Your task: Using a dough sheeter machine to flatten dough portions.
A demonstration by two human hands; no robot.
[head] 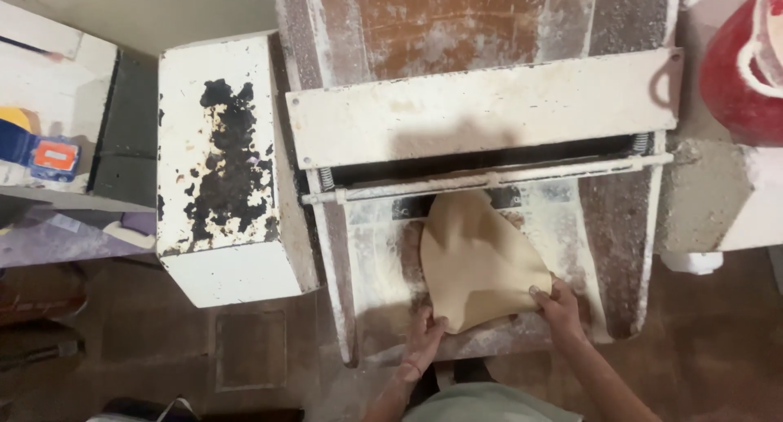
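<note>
A flat tan sheet of dough [477, 255] lies on the floury tray [371, 251] of a dough rolling machine, its far end at the roller slot [489, 177]. My left hand [424, 336] holds the sheet's near left corner. My right hand [557, 301] grips its near right edge with the thumb on top. Both forearms reach in from the bottom of the view.
A worn white housing box [224, 161] with black chipped patches stands left of the tray. A white guard plate [481, 104] spans the machine above the slot. A red container [738, 71] sits at the upper right. A bench with a blue-orange object [41, 149] is far left.
</note>
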